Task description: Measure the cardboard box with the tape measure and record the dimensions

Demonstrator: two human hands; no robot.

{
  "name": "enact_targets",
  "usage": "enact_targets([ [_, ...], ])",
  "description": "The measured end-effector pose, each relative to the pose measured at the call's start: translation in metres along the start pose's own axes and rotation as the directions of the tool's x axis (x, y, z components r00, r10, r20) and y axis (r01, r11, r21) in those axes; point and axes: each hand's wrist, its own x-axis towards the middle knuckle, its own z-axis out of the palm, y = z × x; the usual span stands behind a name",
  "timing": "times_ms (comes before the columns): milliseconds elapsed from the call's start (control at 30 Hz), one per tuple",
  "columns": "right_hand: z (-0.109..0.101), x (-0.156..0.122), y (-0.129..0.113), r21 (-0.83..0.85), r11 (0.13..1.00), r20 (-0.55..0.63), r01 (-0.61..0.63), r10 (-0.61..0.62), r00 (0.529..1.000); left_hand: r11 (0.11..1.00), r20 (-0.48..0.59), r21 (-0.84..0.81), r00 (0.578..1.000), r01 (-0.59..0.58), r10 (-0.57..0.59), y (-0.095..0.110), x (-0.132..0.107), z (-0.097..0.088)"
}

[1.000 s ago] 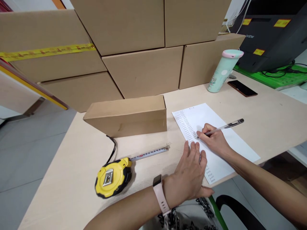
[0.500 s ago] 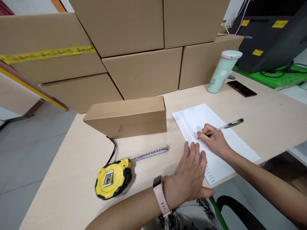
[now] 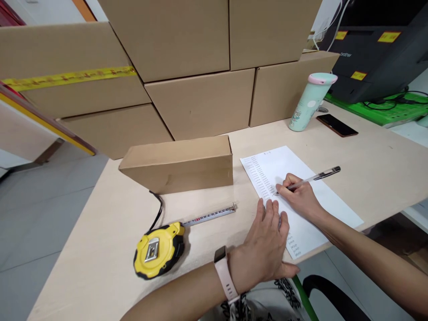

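Observation:
A pen (image 3: 312,178) with a dark cap end is pinched in my right hand (image 3: 302,198), its tip against a white sheet of paper (image 3: 321,211). Columns of small handwriting run down the sheet's left side. My left hand (image 3: 267,243) lies flat with fingers stretched, across the sheet's left edge and the table. To its left rests a yellow and black tape measure (image 3: 158,252), its blade (image 3: 209,216) partly drawn out. Behind the tape stands a long closed cardboard box (image 3: 180,171).
Large cardboard boxes (image 3: 200,104) are stacked along the table's back. A mint-green tumbler (image 3: 309,104) and a phone (image 3: 337,125) sit at the back right. Beyond them a black printer (image 3: 377,58) stands by a green surface (image 3: 384,109). A chair (image 3: 331,294) is below the front edge.
The whole view has shifted very slightly. My right hand still holds the pen on the paper, and my left hand has stayed in place.

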Motion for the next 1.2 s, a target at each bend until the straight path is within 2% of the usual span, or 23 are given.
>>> enact_targets([
  [267, 0.0011, -0.0004, -0.0022, 0.018, 1.000, -0.002, 0.010, -0.010, 1.000, 1.000, 0.016, -0.010, 1.000, -0.001, 0.001, -0.0001, 0.0012, -0.0017],
  [767, 0.0002, 0.0009, 0.0031, 0.014, 1.000, -0.003, 0.010, -0.010, 1.000, 1.000, -0.043, 0.004, 0.999, 0.010, -0.009, 0.0011, 0.0000, 0.0036],
  [1200, -0.0007, 0.0020, 0.0055, 0.014, 1.000, -0.003, 0.010, -0.010, 1.000, 1.000, -0.037, -0.001, 0.999, 0.003, -0.003, 0.0007, -0.0007, 0.0028],
])
